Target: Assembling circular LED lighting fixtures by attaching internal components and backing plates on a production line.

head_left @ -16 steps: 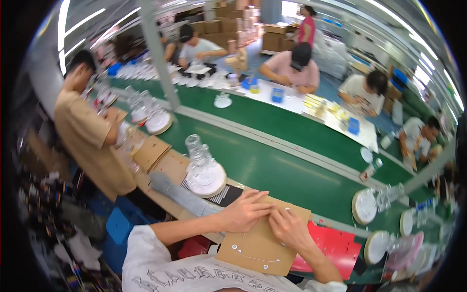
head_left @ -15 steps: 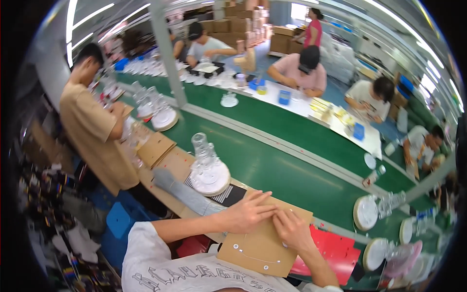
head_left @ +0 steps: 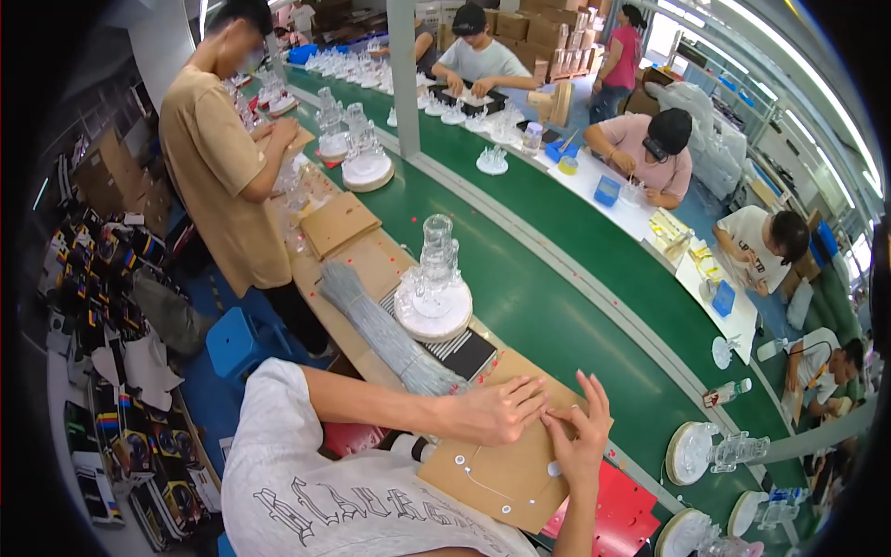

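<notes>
A flat brown cardboard sheet (head_left: 487, 473) lies in front of me, tilted against my shirt. It carries small white round discs, two of them joined by a thin white line. My left hand (head_left: 506, 408) rests over the sheet's far part with its fingers curled and bunched. Close against it, my right hand (head_left: 577, 436) pinches with thumb and forefinger while its other fingers stand raised. Whatever sits between the fingertips is too small to tell. Below the right hand a white disc (head_left: 554, 469) shows on the cardboard. A red sheet (head_left: 613, 511) lies partly under it.
Beside my left forearm lies a bundle of thin grey wires (head_left: 371, 320). A clear tower-like model on a round white base (head_left: 433, 311) stands beyond it. More such models (head_left: 691, 453) are at right. A green work surface (head_left: 557, 306) stretches away; co-workers sit across and one stands left.
The view has swung, shifting the scene. My right hand's outer fingers have lifted away from the cardboard, and its thumb and forefinger now pinch. My left fingers have curled in more.
</notes>
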